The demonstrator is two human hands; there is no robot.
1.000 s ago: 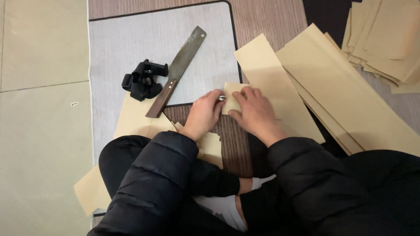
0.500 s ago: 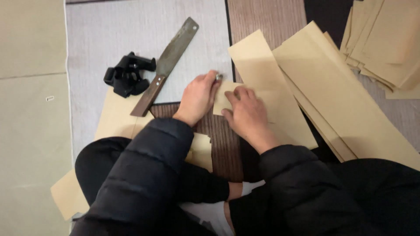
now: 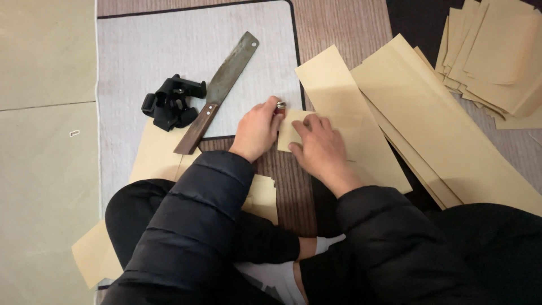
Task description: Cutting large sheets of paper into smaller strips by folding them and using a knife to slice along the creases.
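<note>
Left hand [image 3: 257, 130] and right hand [image 3: 319, 148] pressing flat on folded paper [image 3: 289, 134], fingers spread, gripping nothing (thin, light, creasable; edges best). Knife [image 3: 217, 91] at 10 o'clock.

Head-worn camera, one view, looking steeply down

It sat close above the person's lap and black padded sleeves [image 3: 186, 226], facing forward over the pale grey floor mat [image 3: 147, 51] and tan paper strips [image 3: 429, 113]; no second view overlapped it.
</note>
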